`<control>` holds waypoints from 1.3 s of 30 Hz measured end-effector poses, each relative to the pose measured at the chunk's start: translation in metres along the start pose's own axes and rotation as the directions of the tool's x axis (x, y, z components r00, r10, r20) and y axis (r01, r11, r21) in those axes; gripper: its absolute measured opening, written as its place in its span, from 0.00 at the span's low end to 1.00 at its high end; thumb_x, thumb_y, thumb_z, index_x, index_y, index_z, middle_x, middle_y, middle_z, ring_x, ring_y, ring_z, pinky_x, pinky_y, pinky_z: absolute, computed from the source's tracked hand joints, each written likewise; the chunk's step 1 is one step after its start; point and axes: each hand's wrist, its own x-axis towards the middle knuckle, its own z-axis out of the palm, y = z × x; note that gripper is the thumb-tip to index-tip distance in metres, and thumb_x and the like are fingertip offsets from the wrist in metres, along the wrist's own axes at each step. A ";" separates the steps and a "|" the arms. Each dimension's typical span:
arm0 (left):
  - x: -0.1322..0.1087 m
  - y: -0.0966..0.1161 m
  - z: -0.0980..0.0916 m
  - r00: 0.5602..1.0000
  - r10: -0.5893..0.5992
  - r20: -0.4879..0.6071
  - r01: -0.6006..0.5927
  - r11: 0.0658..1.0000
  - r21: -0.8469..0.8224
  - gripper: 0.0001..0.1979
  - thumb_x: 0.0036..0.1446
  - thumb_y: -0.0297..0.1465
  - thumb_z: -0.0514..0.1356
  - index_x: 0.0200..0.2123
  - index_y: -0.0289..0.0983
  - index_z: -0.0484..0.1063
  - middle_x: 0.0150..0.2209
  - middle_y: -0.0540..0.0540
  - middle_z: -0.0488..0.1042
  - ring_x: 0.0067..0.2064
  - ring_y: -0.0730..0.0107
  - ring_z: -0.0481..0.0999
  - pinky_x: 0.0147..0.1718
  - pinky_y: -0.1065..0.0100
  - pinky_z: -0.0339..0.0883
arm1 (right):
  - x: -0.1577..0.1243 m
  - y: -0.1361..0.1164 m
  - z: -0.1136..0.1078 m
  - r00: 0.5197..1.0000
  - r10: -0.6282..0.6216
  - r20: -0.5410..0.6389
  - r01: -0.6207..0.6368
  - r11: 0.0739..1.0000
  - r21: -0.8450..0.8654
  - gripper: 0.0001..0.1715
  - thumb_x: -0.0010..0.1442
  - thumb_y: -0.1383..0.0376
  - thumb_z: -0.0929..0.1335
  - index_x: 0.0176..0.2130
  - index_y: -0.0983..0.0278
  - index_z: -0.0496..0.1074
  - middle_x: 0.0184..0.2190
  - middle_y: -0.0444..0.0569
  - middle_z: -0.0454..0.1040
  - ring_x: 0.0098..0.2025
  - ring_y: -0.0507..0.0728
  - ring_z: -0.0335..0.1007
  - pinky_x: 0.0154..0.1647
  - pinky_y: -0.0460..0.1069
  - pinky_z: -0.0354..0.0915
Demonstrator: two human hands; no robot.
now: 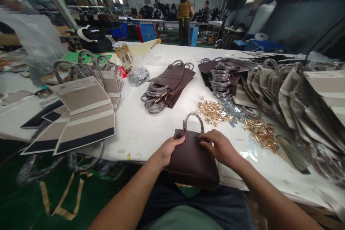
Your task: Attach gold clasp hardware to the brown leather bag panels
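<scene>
A dark brown leather bag panel with one plastic-wrapped handle hangs over the table's front edge, close to my body. My left hand grips its upper left side, thumb on the front beside the handle's left end; the other fingers are hidden behind. At the handle's right end, my right hand has its fingers pinched together against the panel's top edge. Whether a small part sits between those fingertips I cannot make out. Loose gold-coloured metal fasteners lie just beyond my right hand.
More brown panels with wrapped handles are stacked ahead on the white table. Beige-backed panels fan out at left, others at right. Another fastener heap lies right. A person stands across the room.
</scene>
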 end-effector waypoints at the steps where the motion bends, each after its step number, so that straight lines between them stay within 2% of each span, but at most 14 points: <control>1: 0.000 0.000 -0.001 1.000 -0.001 -0.001 0.001 1.000 -0.015 0.20 0.57 0.36 0.69 0.49 0.31 0.78 0.44 0.35 0.84 0.42 0.55 0.84 0.50 0.57 0.74 | 0.002 0.000 0.001 1.000 -0.003 0.003 0.003 1.000 0.013 0.13 0.69 0.57 0.67 0.48 0.55 0.79 0.40 0.50 0.81 0.43 0.63 0.72 0.47 0.57 0.66; 7: 0.003 0.000 -0.002 0.999 0.002 -0.035 -0.003 1.000 -0.031 0.18 0.56 0.34 0.69 0.48 0.31 0.79 0.41 0.36 0.84 0.40 0.55 0.84 0.48 0.57 0.75 | 0.007 0.001 0.003 1.000 -0.002 0.014 0.002 1.000 -0.003 0.14 0.70 0.58 0.66 0.50 0.56 0.79 0.40 0.50 0.80 0.43 0.63 0.72 0.47 0.58 0.65; 12: 0.006 -0.001 -0.006 1.000 -0.005 0.006 0.005 0.998 -0.060 0.17 0.57 0.33 0.69 0.47 0.31 0.79 0.41 0.36 0.84 0.39 0.56 0.84 0.48 0.57 0.75 | 0.010 0.000 0.007 0.999 -0.036 0.031 0.039 0.993 -0.112 0.14 0.71 0.59 0.66 0.51 0.58 0.78 0.40 0.52 0.80 0.43 0.63 0.72 0.47 0.58 0.64; 20: 0.003 0.001 0.000 1.000 0.000 -0.020 -0.002 0.997 -0.077 0.15 0.57 0.30 0.68 0.47 0.29 0.79 0.40 0.35 0.84 0.37 0.58 0.84 0.44 0.60 0.76 | 0.018 -0.014 0.000 0.981 -0.118 0.154 0.155 0.954 -0.258 0.14 0.73 0.63 0.64 0.51 0.62 0.77 0.39 0.53 0.78 0.43 0.62 0.69 0.46 0.54 0.65; 25: 0.004 0.000 0.000 1.000 -0.007 -0.028 0.005 0.997 -0.072 0.14 0.58 0.29 0.67 0.46 0.29 0.79 0.40 0.34 0.84 0.36 0.58 0.84 0.45 0.60 0.76 | 0.023 -0.018 0.002 0.978 -0.126 0.168 0.174 0.933 -0.316 0.13 0.72 0.64 0.65 0.51 0.64 0.76 0.37 0.53 0.76 0.42 0.62 0.68 0.44 0.54 0.65; 28: 0.005 -0.001 -0.002 0.999 -0.006 -0.035 0.004 0.997 -0.077 0.14 0.57 0.29 0.68 0.46 0.29 0.79 0.40 0.34 0.84 0.36 0.59 0.84 0.45 0.60 0.75 | 0.022 -0.014 0.007 0.978 -0.123 0.165 0.170 0.936 -0.308 0.15 0.72 0.65 0.65 0.54 0.64 0.75 0.38 0.54 0.76 0.42 0.62 0.68 0.44 0.54 0.66; 31: 0.004 -0.001 -0.001 0.999 0.007 -0.040 -0.010 0.997 -0.080 0.15 0.56 0.30 0.68 0.47 0.29 0.79 0.40 0.34 0.84 0.36 0.58 0.84 0.45 0.60 0.76 | 0.018 -0.008 0.008 0.986 -0.119 0.113 0.143 0.963 -0.230 0.17 0.71 0.65 0.66 0.57 0.64 0.73 0.41 0.54 0.78 0.44 0.62 0.70 0.46 0.54 0.67; 34: 0.004 0.000 0.000 0.998 0.010 -0.058 -0.014 0.997 -0.071 0.15 0.56 0.29 0.68 0.46 0.29 0.79 0.39 0.34 0.84 0.36 0.58 0.84 0.44 0.60 0.76 | 0.016 -0.005 0.008 0.990 -0.120 0.077 0.132 0.975 -0.181 0.13 0.70 0.65 0.67 0.53 0.62 0.75 0.43 0.53 0.79 0.45 0.61 0.72 0.48 0.54 0.67; 39: 0.004 0.000 0.000 0.998 0.004 -0.060 -0.009 0.997 -0.071 0.14 0.56 0.29 0.68 0.45 0.29 0.79 0.38 0.35 0.84 0.36 0.58 0.84 0.43 0.60 0.76 | 0.019 -0.006 0.007 0.983 -0.155 0.094 0.174 0.954 -0.243 0.12 0.67 0.68 0.68 0.50 0.63 0.77 0.41 0.53 0.80 0.44 0.61 0.73 0.48 0.55 0.66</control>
